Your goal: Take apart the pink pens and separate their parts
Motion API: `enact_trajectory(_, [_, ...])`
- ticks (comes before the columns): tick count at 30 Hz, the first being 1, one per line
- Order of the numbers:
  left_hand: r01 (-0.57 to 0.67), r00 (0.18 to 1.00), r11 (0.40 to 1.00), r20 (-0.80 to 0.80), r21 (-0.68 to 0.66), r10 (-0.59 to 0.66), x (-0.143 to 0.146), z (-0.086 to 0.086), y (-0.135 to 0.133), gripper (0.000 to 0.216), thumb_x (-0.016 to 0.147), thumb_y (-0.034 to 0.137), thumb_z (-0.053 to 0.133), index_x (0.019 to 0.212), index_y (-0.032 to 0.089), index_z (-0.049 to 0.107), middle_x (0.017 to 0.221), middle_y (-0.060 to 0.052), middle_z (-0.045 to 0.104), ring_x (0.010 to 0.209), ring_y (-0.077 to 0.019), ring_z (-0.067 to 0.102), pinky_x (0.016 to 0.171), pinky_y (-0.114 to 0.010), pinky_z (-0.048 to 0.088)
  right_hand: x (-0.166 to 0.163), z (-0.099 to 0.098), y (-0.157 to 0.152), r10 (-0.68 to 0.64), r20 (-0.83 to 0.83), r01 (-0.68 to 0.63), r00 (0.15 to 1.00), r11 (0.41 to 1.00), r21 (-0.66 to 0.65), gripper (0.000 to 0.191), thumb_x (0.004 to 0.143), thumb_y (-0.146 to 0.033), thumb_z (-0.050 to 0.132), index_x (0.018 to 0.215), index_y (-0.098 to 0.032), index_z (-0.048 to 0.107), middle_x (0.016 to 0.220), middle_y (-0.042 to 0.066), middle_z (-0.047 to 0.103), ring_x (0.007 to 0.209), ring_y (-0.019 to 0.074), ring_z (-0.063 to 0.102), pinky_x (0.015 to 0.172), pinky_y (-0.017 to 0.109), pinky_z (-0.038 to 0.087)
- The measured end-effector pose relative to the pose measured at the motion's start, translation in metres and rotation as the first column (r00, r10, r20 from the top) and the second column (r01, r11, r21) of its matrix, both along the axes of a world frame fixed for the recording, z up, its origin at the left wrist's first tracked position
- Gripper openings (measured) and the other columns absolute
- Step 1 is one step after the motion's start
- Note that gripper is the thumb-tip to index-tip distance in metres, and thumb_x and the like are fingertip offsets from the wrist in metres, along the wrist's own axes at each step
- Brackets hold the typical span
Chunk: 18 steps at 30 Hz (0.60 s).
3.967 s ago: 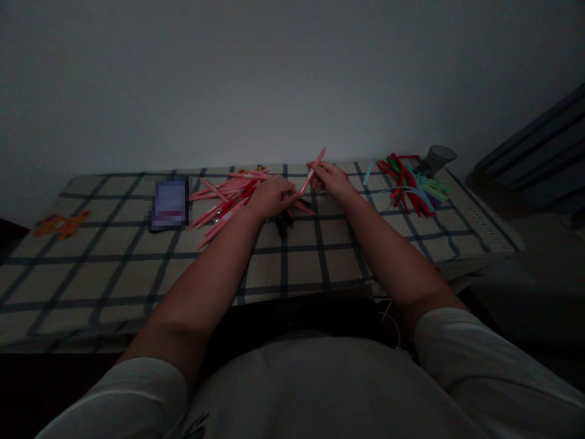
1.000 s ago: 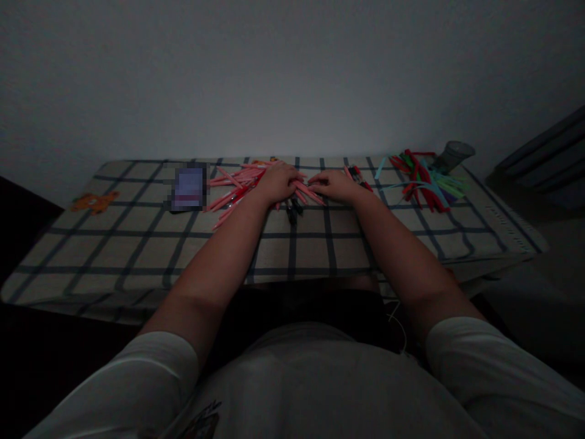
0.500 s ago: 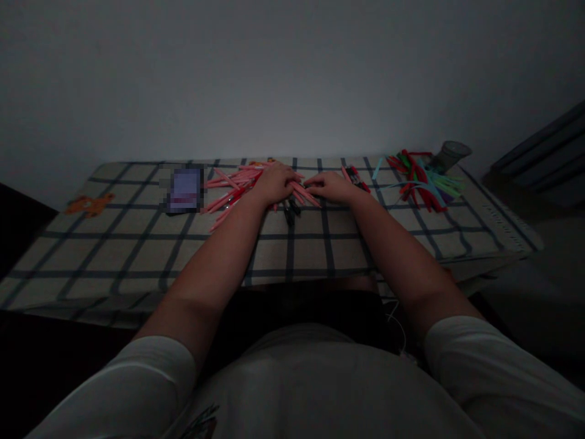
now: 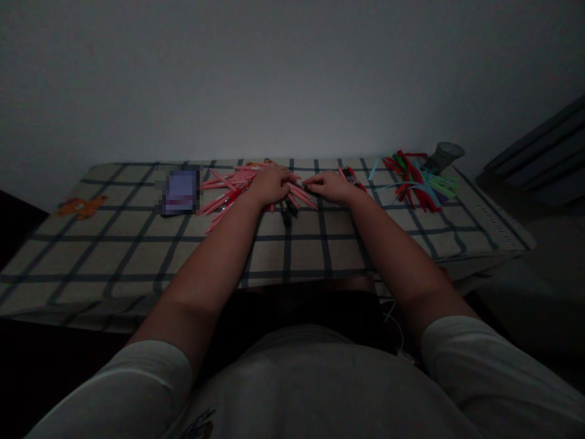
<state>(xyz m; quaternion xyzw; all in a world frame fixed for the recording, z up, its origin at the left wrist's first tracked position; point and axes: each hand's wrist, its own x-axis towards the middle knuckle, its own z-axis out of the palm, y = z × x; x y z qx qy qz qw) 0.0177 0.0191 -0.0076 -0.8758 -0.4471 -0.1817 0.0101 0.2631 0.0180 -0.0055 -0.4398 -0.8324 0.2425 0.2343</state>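
Pink pens (image 4: pixel 231 178) lie in a loose pile at the middle of the cloth-covered table, some with red or clear parts. My left hand (image 4: pixel 270 183) is bent over the right part of this pile, its fingers closed round a few pink pens whose ends stick out to the right. Below its fingertips lie black pens (image 4: pixel 286 215). Just to the right, my right hand (image 4: pixel 333 186) is closed in a pinch, fingertips pointing left; a small dark thing shows under them, too dim to name. Behind that hand lies a group of red, black and pink pens (image 4: pixel 351 177).
A phone or tablet (image 4: pixel 181 188), blurred out, lies left of the pile. Fuzzy coloured strips (image 4: pixel 423 186) and a clear cup (image 4: pixel 445 157) are at the right end. An orange bear-like figure (image 4: pixel 82 207) lies far left on the checked cloth (image 4: pixel 132 244). A wall backs the table.
The view has shifted slightly, so everything sits a little further left. Both hands stay almost where they were, with the right fingertips drawn slightly apart from the left hand's pens.
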Motion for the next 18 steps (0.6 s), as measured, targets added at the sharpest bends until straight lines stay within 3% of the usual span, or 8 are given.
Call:
enact_trajectory(3, [-0.065,0.998,0.998,0.018,0.016,0.065,0.001,-0.001,-0.001,0.042,0.088,0.022,0.059,0.119,0.018,0.087,0.12,-0.012,0.084,0.122,-0.0327,0.071,0.113,-0.049,0.053,-0.001,0.003,-0.003,-0.063,-0.046,0.062,0.997,0.998,-0.03,0.034,0.096,-0.023,0.067,0.12,-0.018,0.09,0.124,0.01,0.086,0.119,0.0283,0.079,0.112,0.042,0.057])
enact_trajectory(8, [-0.126,0.992,0.991,0.015,0.044,0.125,0.003,0.001,-0.004,0.037,0.094,0.033,0.059,0.109,0.017,0.088,0.107,-0.014,0.084,0.113,-0.0346,0.071,0.106,-0.05,0.054,0.001,0.0,0.004,-0.135,-0.196,0.119,0.971,0.989,-0.09,0.032,0.097,-0.026,0.069,0.12,-0.017,0.089,0.118,0.011,0.087,0.114,0.0264,0.079,0.11,0.042,0.058])
enact_trajectory(15, [-0.137,0.985,0.99,0.111,0.03,0.133,0.004,0.0,-0.002,0.066,0.113,0.055,0.033,0.12,0.017,0.086,0.111,-0.016,0.082,0.112,-0.0333,0.068,0.105,-0.048,0.05,-0.001,-0.007,0.016,-0.047,-0.477,-0.03,0.878,0.988,-0.153,0.029,0.089,-0.035,0.078,0.113,-0.022,0.089,0.118,0.008,0.086,0.115,0.0248,0.076,0.115,0.044,0.056])
enact_trajectory(18, [-0.189,0.968,0.981,0.175,0.028,0.182,0.006,0.003,-0.002,0.069,0.114,0.059,0.033,0.109,0.015,0.085,0.105,-0.017,0.08,0.106,-0.0318,0.068,0.1,-0.045,0.05,-0.005,-0.007,0.013,0.015,-0.51,-0.112,0.86,0.981,-0.159,0.034,0.087,-0.034,0.081,0.117,-0.02,0.086,0.116,0.008,0.084,0.114,0.0245,0.073,0.112,0.043,0.057])
